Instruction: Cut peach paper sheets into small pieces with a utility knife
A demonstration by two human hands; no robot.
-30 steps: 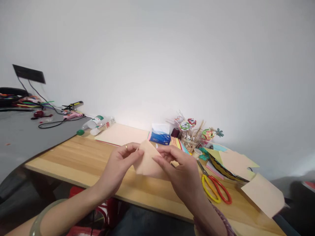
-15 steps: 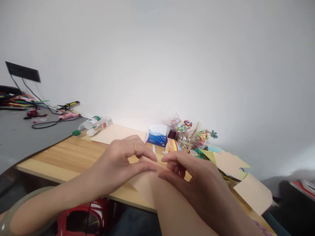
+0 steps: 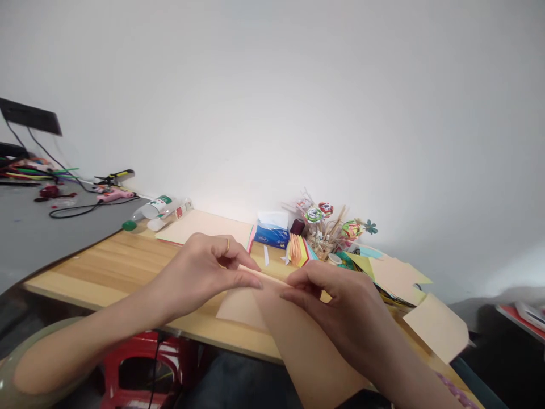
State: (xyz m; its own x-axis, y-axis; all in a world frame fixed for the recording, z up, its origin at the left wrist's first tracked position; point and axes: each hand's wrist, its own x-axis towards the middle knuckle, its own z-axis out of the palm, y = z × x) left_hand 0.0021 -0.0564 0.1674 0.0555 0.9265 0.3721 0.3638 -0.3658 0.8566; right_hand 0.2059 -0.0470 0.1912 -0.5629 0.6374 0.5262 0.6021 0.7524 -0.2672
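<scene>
- Head view: at six o'clock, holding peach paper [image 3: 293, 335].
- Pinching its edge with left hand [image 3: 213, 272], at seven, and right hand [image 3: 336, 295], at five, slightly apart.
- At four, showing loose sheet [image 3: 438, 326].

paper [image 3: 306, 346]: partly behind right hand [image 3: 336, 298] | red stool [image 3: 140, 347]: cut off below

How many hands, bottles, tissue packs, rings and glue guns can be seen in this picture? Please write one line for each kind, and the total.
Hands: 2
Bottles: 2
Tissue pack: 1
Ring: 1
Glue gun: 1
Total: 7
</scene>
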